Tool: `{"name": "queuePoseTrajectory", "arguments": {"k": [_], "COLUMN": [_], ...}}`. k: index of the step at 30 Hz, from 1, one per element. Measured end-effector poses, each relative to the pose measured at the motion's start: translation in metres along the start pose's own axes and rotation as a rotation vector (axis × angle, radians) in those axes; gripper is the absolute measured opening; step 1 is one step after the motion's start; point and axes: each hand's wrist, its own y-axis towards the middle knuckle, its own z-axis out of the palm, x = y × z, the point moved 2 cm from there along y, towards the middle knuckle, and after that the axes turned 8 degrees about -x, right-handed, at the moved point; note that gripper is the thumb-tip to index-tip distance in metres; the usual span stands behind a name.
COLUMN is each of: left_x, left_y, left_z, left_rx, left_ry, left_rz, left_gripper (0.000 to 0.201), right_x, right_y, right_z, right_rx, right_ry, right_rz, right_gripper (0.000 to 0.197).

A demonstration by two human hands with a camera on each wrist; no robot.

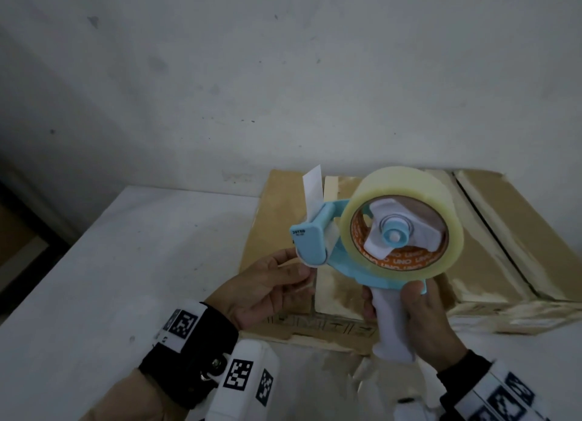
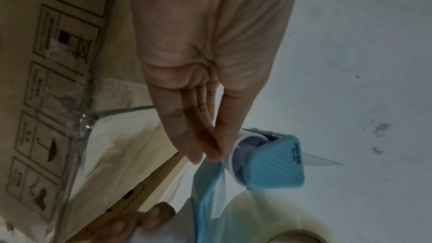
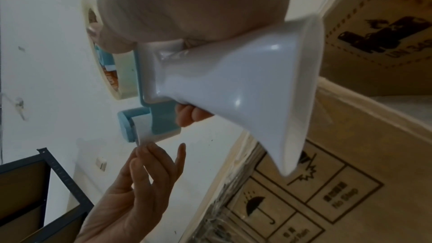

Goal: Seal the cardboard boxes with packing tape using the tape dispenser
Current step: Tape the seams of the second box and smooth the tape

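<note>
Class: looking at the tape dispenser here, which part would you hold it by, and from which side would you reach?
Grip the tape dispenser by its white handle, from below, as the right hand does: it is narrow, flares at the end, and sits clear of the roll.

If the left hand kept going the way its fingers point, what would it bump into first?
Most likely the white roller at the front of the blue and white plastic tape dispenser. The left hand points its fingertips right at it, pinching the clear tape end there, though depth is hard to judge.
</note>
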Motion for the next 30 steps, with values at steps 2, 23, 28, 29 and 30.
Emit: {"name": "queuePoseTrajectory", "arguments": {"k": [2, 23, 28, 29, 30], "left_x": [0.001, -0.004, -0.027, -0.028, -0.030], "left_y": [-0.001, -0.006, -0.011, -0.012, -0.013], "left_z": [0.005, 0.014, -0.003, -0.005, -0.005], "left_rx": [-0.046, -0.132, -0.186, -0.181, -0.186], "left_ry": [0.053, 0.192, 0.261, 0.303, 0.333], "left_rz": [-0.010, 0.015, 0.074, 0.078, 0.083], "left_gripper": [0.016, 0.023, 0.018, 0.020, 0.021], "right_x": [-0.002, 0.012, 0.026, 0.031, 0.030], "right_y": [-0.001, -0.008, -0.015, -0.014, -0.012], "right_z": [0.000, -0.003, -0.015, -0.013, -0.013], "right_rx": [-0.003, 0.014, 0.021, 0.039, 0.048], "right_ry": [0.000, -0.071, -0.258, -0.227, -0.222], "right_rz": [0.005, -0.125, -0.087, -0.107, -0.131], "right_gripper": [0.054, 0.027, 0.073, 0.071, 0.075]}}
